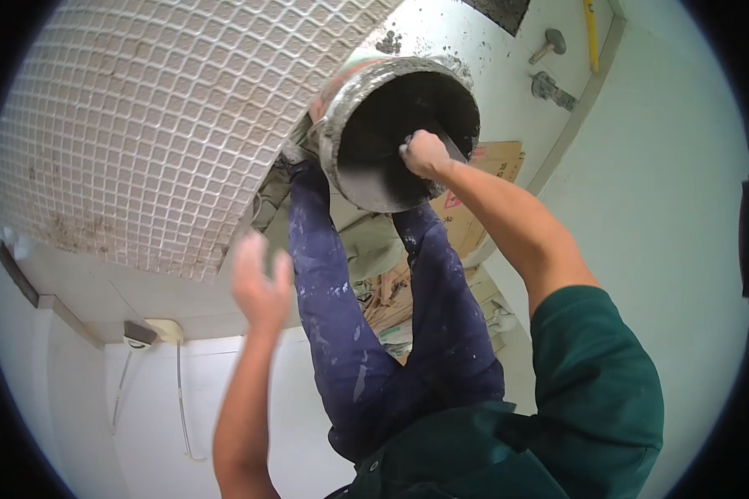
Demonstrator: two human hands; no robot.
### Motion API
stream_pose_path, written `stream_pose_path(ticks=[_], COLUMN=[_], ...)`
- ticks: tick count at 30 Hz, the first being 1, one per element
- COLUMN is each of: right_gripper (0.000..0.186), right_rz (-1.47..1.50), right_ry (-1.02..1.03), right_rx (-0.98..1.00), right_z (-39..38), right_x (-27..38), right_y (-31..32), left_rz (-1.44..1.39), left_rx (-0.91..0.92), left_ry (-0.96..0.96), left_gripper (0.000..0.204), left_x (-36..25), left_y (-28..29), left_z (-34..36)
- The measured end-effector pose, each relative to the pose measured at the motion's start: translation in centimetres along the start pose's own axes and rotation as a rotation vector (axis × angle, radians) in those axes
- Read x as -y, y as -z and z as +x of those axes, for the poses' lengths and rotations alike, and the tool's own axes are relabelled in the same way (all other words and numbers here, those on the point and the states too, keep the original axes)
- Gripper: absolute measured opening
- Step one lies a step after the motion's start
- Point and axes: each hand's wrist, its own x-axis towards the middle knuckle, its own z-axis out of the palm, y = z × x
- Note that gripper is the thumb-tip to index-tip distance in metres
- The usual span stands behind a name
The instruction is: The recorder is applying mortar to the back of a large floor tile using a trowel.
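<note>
A round bucket [333, 154], its rim crusted with grey mortar, stands tilted toward me between my feet. My right hand [427, 155] is inside its mouth, fingers wrapped round the handle of a trowel. Part of a flat grey blade shows by the wrist; the rest is lost in the dark interior. On the left, my left hand [262, 281] hangs in the air, blurred, its thumb apart from the fingers and nothing in it. Just beyond that hand lies the lower edge of a large tile [166, 125], its ridged, waffle-patterned back showing.
On the pale floor at the far right are a mallet [549, 46], a mortar-smeared tool [553, 90] and a yellow level [592, 35] along the wall. Flattened cardboard [495, 166] and crumpled sheeting [370, 245] lie around my feet. A pale wall [649, 208] rises on the right.
</note>
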Motion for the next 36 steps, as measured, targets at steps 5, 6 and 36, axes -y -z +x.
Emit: stream_pose_path(ticks=[5, 6, 36], right_gripper=[0.036, 0.035, 0.024], right_rz=[0.21, 0.312, 0.705], right_ry=[0.071, -0.02, -0.193], right_rx=[0.068, 0.111, 0.453], right_z=[0.5, 0.5, 6.6], right_x=[-2.5, -3.0, 4.8], right_y=[1.0, 0.8, 2.8], left_rz=[0.045, 0.054, 0.146], left_rx=[0.508, 0.551, 0.459], left_ry=[0.396, 0.456, 0.52], left_gripper=[0.083, 0.087, 0.071], left_x=[-5.5, -6.0, -9.5], left_y=[-7.0, -8.0, -9.4], left_z=[-6.9, -6.9, -4.6])
